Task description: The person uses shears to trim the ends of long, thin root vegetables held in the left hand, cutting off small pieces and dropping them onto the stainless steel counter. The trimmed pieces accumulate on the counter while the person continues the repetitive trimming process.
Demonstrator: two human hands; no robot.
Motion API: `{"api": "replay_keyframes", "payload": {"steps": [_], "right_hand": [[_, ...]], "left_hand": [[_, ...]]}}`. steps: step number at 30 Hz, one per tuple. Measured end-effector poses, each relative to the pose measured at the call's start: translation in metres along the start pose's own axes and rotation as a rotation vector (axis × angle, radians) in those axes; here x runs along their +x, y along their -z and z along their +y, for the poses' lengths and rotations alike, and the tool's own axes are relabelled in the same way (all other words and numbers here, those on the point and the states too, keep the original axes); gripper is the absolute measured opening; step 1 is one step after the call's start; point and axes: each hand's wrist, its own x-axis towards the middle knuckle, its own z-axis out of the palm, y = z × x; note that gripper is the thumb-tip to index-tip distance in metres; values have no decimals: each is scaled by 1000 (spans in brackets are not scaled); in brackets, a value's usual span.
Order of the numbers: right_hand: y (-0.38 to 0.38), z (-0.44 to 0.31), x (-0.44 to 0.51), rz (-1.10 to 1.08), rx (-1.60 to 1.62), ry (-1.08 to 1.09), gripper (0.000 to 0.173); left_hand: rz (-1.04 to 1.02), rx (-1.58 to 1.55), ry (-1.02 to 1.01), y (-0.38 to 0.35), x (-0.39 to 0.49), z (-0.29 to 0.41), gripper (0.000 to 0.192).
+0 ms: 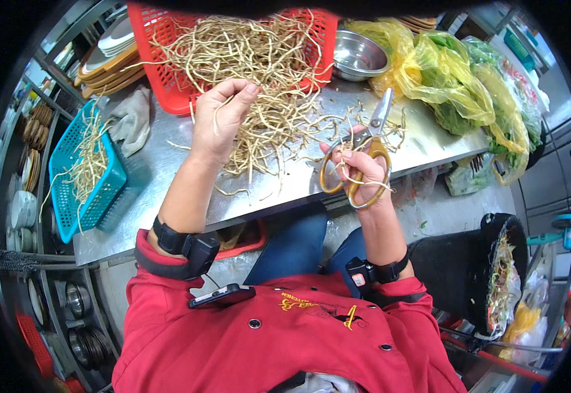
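Observation:
My left hand (224, 115) is raised over the pile, thumb and forefinger pinched on a thin pale root strand (216, 118). In my right hand (361, 169) are scissors (376, 147) with amber handles, their blades together and pointing away from me. A few root strands hang across the fingers of that hand. Between and beyond my hands, a heap of long pale roots (275, 123) spills from a tipped red plastic basket (170, 100) onto the steel table (167, 186). Short trimmed bits lie around the scissor blades.
A teal basket (113, 184) with some roots stands at the left, beside a grey cloth (133, 120) and stacked plates (111, 69). Behind right are a steel bowl (359, 54) and yellow bags of greens (443, 78). A black waste bin (457, 265) stands at my right.

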Motion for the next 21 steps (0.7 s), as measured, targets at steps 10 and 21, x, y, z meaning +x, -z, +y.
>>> {"api": "replay_keyframes", "payload": {"steps": [10, 21], "right_hand": [[-3, 5, -3, -76, -32, -27, 58], [-33, 31, -8, -134, -459, 112, 37]], "left_hand": [[-306, -75, 83, -13, -13, 5, 14], [-568, 367, -270, -30, -34, -1, 19]]}}
